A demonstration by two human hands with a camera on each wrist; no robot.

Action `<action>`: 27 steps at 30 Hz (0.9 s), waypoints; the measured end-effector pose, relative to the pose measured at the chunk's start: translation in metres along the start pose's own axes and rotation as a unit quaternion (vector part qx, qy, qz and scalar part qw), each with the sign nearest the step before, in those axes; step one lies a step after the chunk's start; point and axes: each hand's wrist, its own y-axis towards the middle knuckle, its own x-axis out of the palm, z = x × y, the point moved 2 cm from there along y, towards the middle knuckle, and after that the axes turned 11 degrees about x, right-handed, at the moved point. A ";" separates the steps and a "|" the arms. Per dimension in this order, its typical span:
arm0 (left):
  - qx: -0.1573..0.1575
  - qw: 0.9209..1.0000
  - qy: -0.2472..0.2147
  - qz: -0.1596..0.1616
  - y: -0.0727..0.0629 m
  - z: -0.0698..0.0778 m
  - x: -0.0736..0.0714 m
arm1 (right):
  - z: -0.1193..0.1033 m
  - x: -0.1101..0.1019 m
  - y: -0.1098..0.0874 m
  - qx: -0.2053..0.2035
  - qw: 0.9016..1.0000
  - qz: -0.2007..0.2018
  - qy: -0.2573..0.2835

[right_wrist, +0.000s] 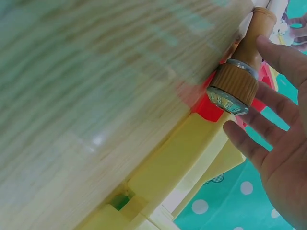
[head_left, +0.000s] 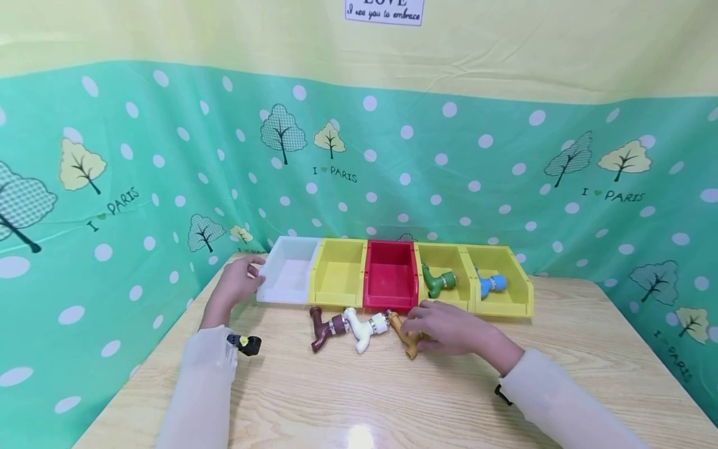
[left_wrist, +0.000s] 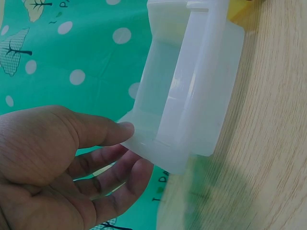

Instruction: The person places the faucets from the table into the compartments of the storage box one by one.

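Note:
In the head view my left hand [head_left: 238, 284] is at the left side of the white bin [head_left: 285, 295]. Its thumb and curled fingers pinch the bin's edge in the left wrist view. My right hand [head_left: 449, 327] reaches over a golden-brown tap [head_left: 412, 344] on the table. The right wrist view has the thumb on one side of this tap [right_wrist: 249, 43] and fingers along the other, its ribbed collar showing between. Left of it lie a white tap [head_left: 363, 330] and a dark brown tap [head_left: 327, 328].
Right of the white bin stand a yellow bin [head_left: 338, 297], a red bin [head_left: 391, 299] and two more yellow bins, one with a green tap [head_left: 439, 282], one with a blue tap [head_left: 491, 283]. A dotted green cloth [head_left: 342, 149] hangs behind the wooden table [head_left: 314, 399].

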 end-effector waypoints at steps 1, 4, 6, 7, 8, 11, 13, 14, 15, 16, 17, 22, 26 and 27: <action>-0.001 1.000 -0.001 0.000 0.000 0.000 0.000 | -0.001 0.000 0.000 -0.003 1.000 -0.004 0.004; 0.001 1.000 -0.001 0.000 -0.001 0.000 0.000 | -0.004 0.001 0.002 -0.012 1.000 -0.014 0.013; 0.003 1.000 -0.001 0.000 -0.002 0.000 0.000 | -0.005 0.002 0.003 -0.018 1.000 -0.015 0.013; 0.003 1.000 -0.002 0.000 -0.002 0.000 0.000 | -0.006 0.003 0.003 -0.021 1.000 -0.015 0.013; 0.004 1.000 -0.002 0.000 -0.002 0.000 0.000 | -0.006 0.003 0.004 -0.022 1.000 -0.016 0.013; 0.006 1.000 -0.003 -0.001 -0.002 0.000 -0.001 | -0.008 0.002 0.005 -0.024 1.000 -0.017 0.011; 0.009 1.000 -0.005 0.000 -0.002 0.000 -0.001 | -0.010 0.001 0.005 -0.022 1.000 -0.018 0.008; 0.009 1.000 -0.005 0.000 -0.002 0.000 -0.001 | -0.011 0.001 0.005 -0.022 1.000 -0.019 0.006; 0.011 1.000 -0.006 0.000 -0.003 0.001 -0.001 | -0.012 0.000 0.005 -0.022 1.000 -0.019 0.006; 0.012 1.000 -0.006 0.001 -0.003 0.001 -0.001 | -0.012 0.001 0.006 -0.022 1.000 -0.020 0.004; 0.012 1.000 -0.005 0.001 -0.002 0.001 0.000 | -0.013 0.001 0.006 -0.022 1.000 -0.020 0.001; 0.009 1.000 -0.003 0.001 -0.002 0.001 0.000 | -0.016 0.004 0.007 -0.019 0.999 -0.031 -0.019; 0.008 1.000 -0.004 0.001 -0.002 0.000 0.000 | -0.018 0.007 0.008 -0.014 0.999 -0.040 -0.033; 0.007 1.000 -0.005 0.001 -0.002 0.000 0.000 | -0.019 0.008 0.008 -0.014 0.999 -0.039 -0.035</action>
